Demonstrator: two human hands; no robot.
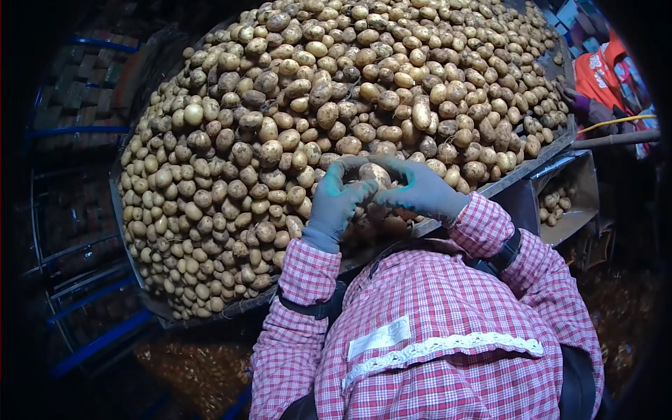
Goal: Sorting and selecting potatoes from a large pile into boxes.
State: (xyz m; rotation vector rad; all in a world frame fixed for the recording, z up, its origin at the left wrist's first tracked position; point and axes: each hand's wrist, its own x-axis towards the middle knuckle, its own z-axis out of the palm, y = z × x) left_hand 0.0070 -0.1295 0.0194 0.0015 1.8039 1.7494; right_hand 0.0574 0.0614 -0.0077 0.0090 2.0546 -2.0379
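Note:
A large heap of soil-marked potatoes point(273, 152) fills the raised sorting table in front of me. At its near edge my left hand point(338, 197), in a grey and teal work glove, has its fingers curled beside a potato point(375, 175). My right hand point(420, 189), gloved alike, curves around the same potato from the other side. The fingertips of both hands come close together about it; which fingers press on it is partly hidden. Below the hands, more potatoes lie in shadow near my checked apron.
The table's metal rim point(541, 157) runs along the near right side. Beyond it stands an open cardboard box point(577, 210) with small potatoes inside. A person's sleeve point(598, 113) and orange cloth point(598, 68) show at the upper right. Blue metal racks point(100, 336) stand at left.

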